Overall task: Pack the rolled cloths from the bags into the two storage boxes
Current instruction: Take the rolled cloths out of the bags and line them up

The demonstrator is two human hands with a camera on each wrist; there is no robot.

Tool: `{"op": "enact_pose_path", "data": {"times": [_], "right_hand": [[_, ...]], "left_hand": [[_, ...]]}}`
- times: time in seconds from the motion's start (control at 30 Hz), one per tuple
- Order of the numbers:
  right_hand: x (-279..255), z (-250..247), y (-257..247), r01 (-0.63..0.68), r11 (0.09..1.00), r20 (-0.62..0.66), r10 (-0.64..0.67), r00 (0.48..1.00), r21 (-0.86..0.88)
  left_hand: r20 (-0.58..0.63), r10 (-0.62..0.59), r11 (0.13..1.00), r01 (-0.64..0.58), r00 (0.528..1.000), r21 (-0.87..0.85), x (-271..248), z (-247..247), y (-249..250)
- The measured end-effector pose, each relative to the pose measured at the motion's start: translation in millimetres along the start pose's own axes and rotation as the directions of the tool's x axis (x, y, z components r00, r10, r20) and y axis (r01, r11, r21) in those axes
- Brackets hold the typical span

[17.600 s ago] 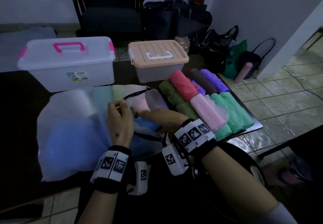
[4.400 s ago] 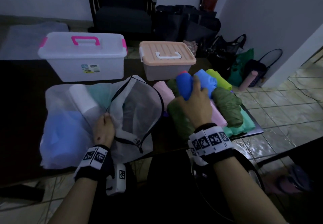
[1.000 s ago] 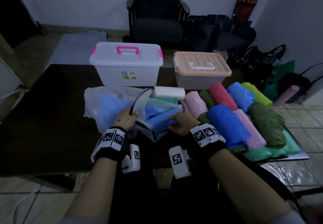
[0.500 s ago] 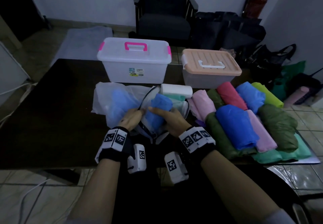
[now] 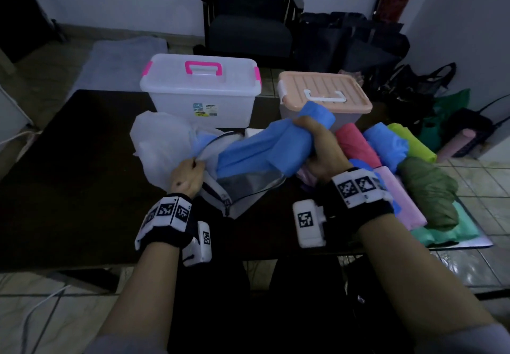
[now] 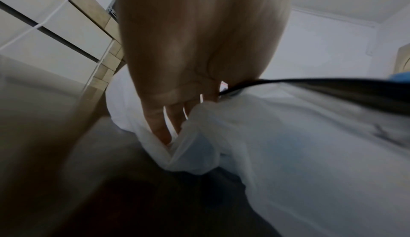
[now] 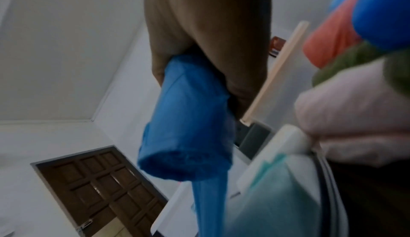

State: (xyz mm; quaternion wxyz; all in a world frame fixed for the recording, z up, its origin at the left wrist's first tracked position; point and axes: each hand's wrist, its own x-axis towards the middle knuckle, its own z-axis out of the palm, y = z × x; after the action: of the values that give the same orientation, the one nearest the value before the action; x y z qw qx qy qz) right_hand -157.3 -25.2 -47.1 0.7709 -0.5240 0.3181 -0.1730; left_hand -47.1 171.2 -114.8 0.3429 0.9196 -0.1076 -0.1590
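My right hand [image 5: 317, 143] grips a blue rolled cloth [image 5: 276, 146] [image 7: 188, 135], lifted out of the white mesh bag [image 5: 165, 143] with a loose tail still trailing into the bag's mouth. My left hand [image 5: 186, 174] [image 6: 188, 100] pinches the bag's black-trimmed rim and holds it open. Behind stand a clear storage box with pink handle [image 5: 201, 91] and a box with a peach lid [image 5: 323, 91], both closed. Several rolled cloths [image 5: 392, 160] in red, blue, green, pink and olive lie piled at the right.
The dark table [image 5: 69, 174] carries everything; its right edge runs close by the cloth pile. A dark armchair [image 5: 248, 22] and several dark bags [image 5: 358, 41] stand on the tiled floor behind. A white roll and a teal cloth [image 7: 277, 179] remain at the bag's mouth.
My right hand has pulled the blue cloth up and to the right out of the bag, partly unrolling it. My left hand keeps hold of the bag's rim.
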Motion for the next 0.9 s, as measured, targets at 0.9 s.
{"op": "enact_pose_path", "data": {"times": [0.9], "right_hand": [[-37.8, 58.8, 103.6, -0.059, 0.142, -0.074, -0.105, 0.992, -0.988]], "left_hand": [[0.061, 0.049, 0.965, -0.063, 0.997, 0.255, 14.7, 14.8, -13.9]]}}
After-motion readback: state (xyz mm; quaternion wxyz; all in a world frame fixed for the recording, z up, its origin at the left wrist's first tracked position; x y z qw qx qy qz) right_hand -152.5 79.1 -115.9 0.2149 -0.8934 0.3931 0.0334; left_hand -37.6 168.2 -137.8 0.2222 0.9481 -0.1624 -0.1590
